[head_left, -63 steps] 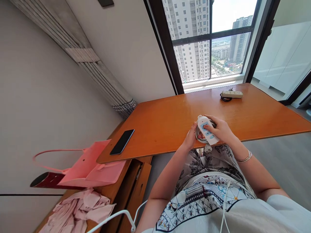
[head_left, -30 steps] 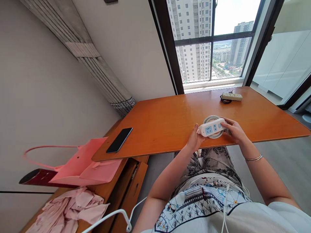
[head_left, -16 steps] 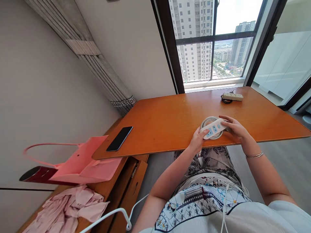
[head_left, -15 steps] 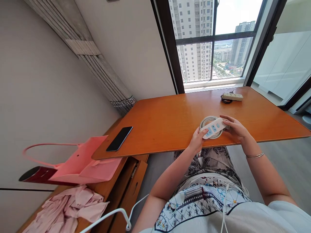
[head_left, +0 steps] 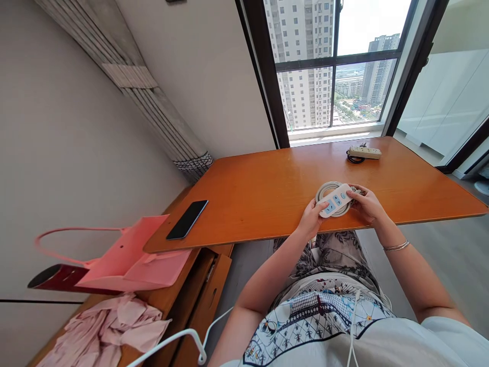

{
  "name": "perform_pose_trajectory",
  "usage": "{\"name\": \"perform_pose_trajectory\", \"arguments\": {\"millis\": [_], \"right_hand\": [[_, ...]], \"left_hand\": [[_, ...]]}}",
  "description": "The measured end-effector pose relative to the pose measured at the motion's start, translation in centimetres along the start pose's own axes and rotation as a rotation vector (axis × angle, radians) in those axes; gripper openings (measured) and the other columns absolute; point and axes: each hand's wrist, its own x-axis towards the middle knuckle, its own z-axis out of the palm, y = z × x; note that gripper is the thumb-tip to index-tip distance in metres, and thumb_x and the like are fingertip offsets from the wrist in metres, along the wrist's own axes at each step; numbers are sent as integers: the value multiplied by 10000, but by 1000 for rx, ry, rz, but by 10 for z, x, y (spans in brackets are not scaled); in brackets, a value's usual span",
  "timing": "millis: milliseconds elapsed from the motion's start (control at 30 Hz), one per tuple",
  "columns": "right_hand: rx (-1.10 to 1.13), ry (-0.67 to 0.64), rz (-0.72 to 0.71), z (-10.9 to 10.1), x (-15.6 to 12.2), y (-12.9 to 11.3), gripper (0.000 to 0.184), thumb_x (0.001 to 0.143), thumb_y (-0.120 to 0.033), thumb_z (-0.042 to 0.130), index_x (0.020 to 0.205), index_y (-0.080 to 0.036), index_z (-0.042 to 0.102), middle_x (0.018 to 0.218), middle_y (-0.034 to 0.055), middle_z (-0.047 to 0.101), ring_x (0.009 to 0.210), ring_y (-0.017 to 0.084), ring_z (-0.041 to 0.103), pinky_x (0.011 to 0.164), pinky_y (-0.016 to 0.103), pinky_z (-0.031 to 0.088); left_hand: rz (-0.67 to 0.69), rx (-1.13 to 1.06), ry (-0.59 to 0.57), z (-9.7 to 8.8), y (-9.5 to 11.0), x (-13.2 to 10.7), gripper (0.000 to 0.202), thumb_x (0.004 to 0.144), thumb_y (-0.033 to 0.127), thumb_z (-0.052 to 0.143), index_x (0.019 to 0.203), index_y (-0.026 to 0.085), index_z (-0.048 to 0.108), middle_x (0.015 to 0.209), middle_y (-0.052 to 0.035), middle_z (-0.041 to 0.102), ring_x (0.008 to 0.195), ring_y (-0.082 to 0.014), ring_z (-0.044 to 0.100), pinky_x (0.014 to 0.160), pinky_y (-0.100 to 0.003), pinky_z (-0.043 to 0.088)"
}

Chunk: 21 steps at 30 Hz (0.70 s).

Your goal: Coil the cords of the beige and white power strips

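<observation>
A white power strip (head_left: 335, 200) with blue sockets lies across its coiled white cord (head_left: 324, 189), just above the near edge of the orange table (head_left: 267, 193). My left hand (head_left: 314, 220) grips the strip's near end, thumb on top. My right hand (head_left: 363, 204) holds its far end and the coil beside it. Both forearms reach up from my lap.
A second beige power strip (head_left: 364, 152) with a dark cord lies at the table's far side by the window. A black phone (head_left: 187, 219) rests at the left corner. A pink bag (head_left: 126, 260) and crumpled pink cloth (head_left: 114, 326) sit on the lower cabinet at left.
Two seconds ago the strip stood lengthwise in my right hand; it has been turned crosswise and lowered onto the coil. My right hand has closed in on its far end.
</observation>
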Motion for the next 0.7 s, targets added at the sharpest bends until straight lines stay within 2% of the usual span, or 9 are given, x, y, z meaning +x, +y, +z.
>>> {"name": "perform_pose_trajectory", "arguments": {"millis": [100,167,233,300,433,567,700], "right_hand": [[-70,45,-10,-9,7,-9,557,466,-368,959,932,-182,716,791,27,722,650,140,654,540,240,556],[-162,89,-19,-20,14,-17,529,496,-320,952,947,-172,717,802,38,732,648,147,665,535,237,563],[-253,152,-22,-35,23,-25,495,544,-274,934,974,-161,718,804,51,740,646,157,677,526,236,566],[-308,219,4,-54,33,-34,449,594,-249,911,988,-152,718,805,64,746,636,167,685,516,240,567],[-365,335,59,-97,58,-49,296,670,-204,862,926,-138,729,792,73,752,624,159,681,532,232,568],[-451,410,11,-134,82,-59,332,690,-210,854,990,-141,728,831,68,755,649,142,675,531,208,545],[-574,438,-25,-157,99,-60,416,697,-275,862,1055,-137,702,870,68,742,662,128,657,529,197,529]], "left_hand": [[-38,115,-51,-1,-2,10,333,699,243,834,966,142,663,1046,-104,739,920,-196,687,868,-343,548],[-51,183,-81,-3,-4,16,325,729,225,813,1004,147,659,1167,-131,710,1037,-217,676,958,-371,524],[-18,240,-80,-8,-4,20,362,760,212,784,1088,172,637,1302,-138,653,1175,-230,634,1041,-389,482],[65,306,-58,-15,-4,24,402,777,202,758,1149,188,605,1342,-136,624,1234,-226,603,1091,-401,443],[227,345,-10,-29,-3,32,374,767,178,731,1106,177,574,1199,-103,663,1118,-196,653,1079,-413,448],[217,278,-32,-35,-3,35,339,760,186,728,1059,181,569,1078,-52,664,981,-160,685,1004,-391,497],[213,302,-73,-36,-5,36,329,744,207,748,1025,175,579,1019,-45,672,947,-161,689,976,-386,507]]}}
